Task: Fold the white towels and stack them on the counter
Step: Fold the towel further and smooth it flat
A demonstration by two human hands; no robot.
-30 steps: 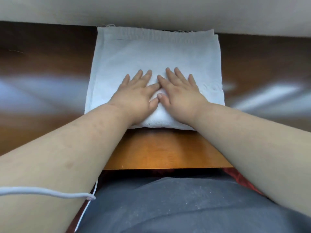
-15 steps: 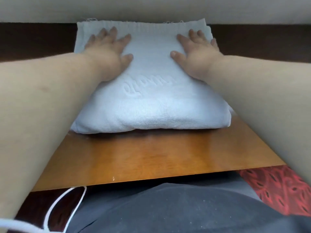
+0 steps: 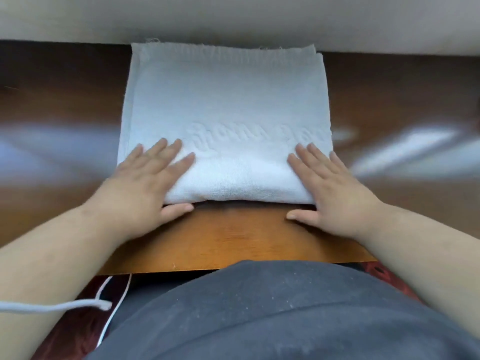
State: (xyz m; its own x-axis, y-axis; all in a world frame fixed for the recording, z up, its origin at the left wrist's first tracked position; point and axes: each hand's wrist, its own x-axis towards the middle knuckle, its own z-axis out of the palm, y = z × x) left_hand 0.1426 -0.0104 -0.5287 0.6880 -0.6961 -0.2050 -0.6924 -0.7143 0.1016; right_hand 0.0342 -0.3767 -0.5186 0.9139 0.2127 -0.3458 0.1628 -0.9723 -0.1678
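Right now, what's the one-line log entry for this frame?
stage: pressing folded towel | left hand: flat on near-left corner | right hand: flat on near-right corner | white towel: folded, on wooden counter

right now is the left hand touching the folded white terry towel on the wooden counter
Touching. The head view shows the left hand with its straight fingers lying flat on the folded white terry towel's near left corner.

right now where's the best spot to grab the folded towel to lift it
Grip the white towel at its thick near fold, coming from the front. That rounded edge faces the person, the left hand and right hand already flank it, and the loose hems lie at the far side.
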